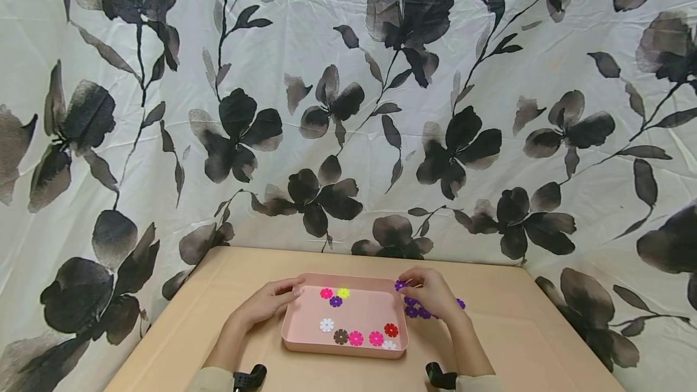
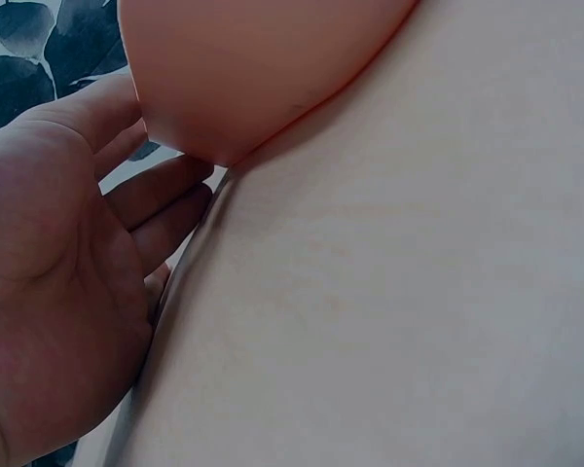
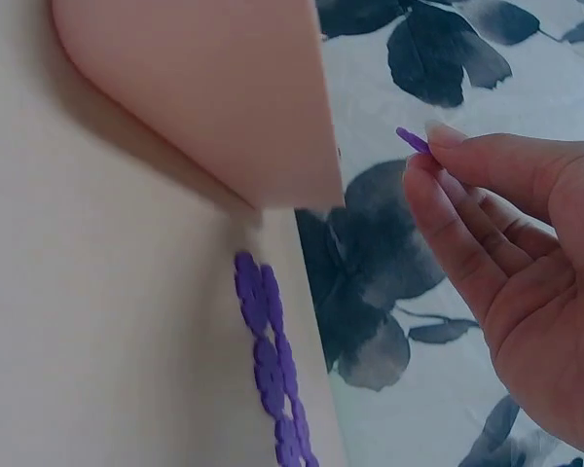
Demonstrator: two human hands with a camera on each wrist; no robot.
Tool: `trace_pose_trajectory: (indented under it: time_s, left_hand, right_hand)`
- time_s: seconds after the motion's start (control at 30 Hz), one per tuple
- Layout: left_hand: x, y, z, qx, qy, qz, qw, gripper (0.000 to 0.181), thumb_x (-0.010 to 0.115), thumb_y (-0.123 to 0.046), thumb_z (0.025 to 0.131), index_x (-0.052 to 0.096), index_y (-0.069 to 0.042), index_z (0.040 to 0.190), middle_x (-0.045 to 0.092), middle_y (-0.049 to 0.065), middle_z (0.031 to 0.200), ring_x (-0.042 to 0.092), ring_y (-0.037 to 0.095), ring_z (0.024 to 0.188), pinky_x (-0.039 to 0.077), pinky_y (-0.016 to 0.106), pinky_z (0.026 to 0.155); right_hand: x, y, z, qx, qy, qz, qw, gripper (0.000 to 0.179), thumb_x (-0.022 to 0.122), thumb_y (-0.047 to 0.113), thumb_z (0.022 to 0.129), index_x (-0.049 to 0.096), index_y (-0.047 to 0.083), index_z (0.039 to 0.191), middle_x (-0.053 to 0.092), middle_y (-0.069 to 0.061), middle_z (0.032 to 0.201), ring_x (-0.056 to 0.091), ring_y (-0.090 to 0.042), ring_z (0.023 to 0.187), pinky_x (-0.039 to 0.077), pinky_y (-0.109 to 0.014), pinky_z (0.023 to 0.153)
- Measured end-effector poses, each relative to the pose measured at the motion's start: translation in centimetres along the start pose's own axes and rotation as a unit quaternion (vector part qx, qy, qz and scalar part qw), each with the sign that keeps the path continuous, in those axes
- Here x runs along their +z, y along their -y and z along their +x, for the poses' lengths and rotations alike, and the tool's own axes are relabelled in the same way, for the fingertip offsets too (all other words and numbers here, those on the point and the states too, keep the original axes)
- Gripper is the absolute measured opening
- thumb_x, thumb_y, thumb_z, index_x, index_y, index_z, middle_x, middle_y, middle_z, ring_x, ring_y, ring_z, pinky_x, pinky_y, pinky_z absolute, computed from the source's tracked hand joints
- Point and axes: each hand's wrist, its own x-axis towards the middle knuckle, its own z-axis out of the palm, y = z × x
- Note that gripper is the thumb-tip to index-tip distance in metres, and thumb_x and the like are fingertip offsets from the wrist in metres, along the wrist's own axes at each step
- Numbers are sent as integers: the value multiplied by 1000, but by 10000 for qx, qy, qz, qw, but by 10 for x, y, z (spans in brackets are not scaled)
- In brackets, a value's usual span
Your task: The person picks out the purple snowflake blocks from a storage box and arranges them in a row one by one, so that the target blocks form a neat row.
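A shallow pink tray (image 1: pixel 348 348) lies on the table. At its upper left corner my left hand (image 1: pixel 270 301) grips the wall; in the left wrist view the hand (image 2: pixel 68 253) has its fingers around the tray's corner (image 2: pixel 243 78). My right hand (image 1: pixel 430 295) is raised by the upper right corner, pinching a purple flower-shaped disc (image 3: pixel 413 140) on edge between thumb and index finger. Below that hand, several purple discs (image 1: pixel 411 311) lie on the table right of the tray, partly hidden by it.
Inside the tray, a pink disc (image 1: pixel 326 293), a yellow disc (image 1: pixel 343 293) and a purple disc (image 1: pixel 335 302) cluster near the back. A white disc (image 1: pixel 327 325) lies lower, above a front row including a brown disc (image 1: pixel 340 337) and a red disc (image 1: pixel 391 330). Flowered cloth (image 1: pixel 381 138) hangs behind.
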Motion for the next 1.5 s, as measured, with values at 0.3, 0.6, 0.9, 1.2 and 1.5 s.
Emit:
trace_pose_trajectory:
  time_s: [0.3, 0.6, 0.9, 1.2, 1.5]
  left_hand:
    - [-1, -1, 0, -4, 7, 20, 10000, 49, 61, -34, 106, 58, -13, 150, 47, 10, 162, 34, 40, 155, 26, 60, 127]
    - [-1, -1, 0, 53, 48, 64, 10000, 51, 61, -35, 106, 56, -11, 150, 46, 11, 163, 34, 40, 155, 26, 60, 126]
    - [-1, -1, -1, 47, 70, -129, 9999, 52, 62, -34, 105, 56, -9, 151, 44, 12, 163, 32, 40, 155, 24, 59, 127]
    - [-1, -3, 0, 71, 66, -76, 9999, 50, 61, -32, 106, 56, -10, 151, 46, 11, 163, 32, 41, 155, 24, 62, 127]
    - [-2, -2, 0, 62, 44, -53, 10000, 50, 61, -33, 106, 57, -10, 150, 46, 12, 163, 32, 41, 155, 23, 61, 127]
  right_hand:
    - [-19, -15, -5, 271, -186, 157, 9993, 19, 82, 7, 89, 80, 11, 107, 76, -2, 106, 71, -16, 94, 61, -21, 80]
    - [-37, -33, -11, 588, -197, 145, 9980, 22, 79, 4, 90, 78, 5, 112, 76, -6, 108, 70, -18, 94, 60, -20, 79]
    - [-50, -47, -19, 689, -144, 115, 9975, 21, 78, -1, 89, 77, 1, 110, 77, -12, 107, 69, -19, 92, 59, -20, 72]
    - [-60, -60, -27, 684, 156, 143, 9974, 22, 79, -2, 87, 76, -5, 109, 76, -18, 106, 67, -20, 89, 58, -22, 70]
    - [-68, -72, -32, 454, 445, 147, 9979, 29, 79, -1, 86, 74, -10, 113, 75, -25, 111, 69, -36, 100, 57, -22, 79]
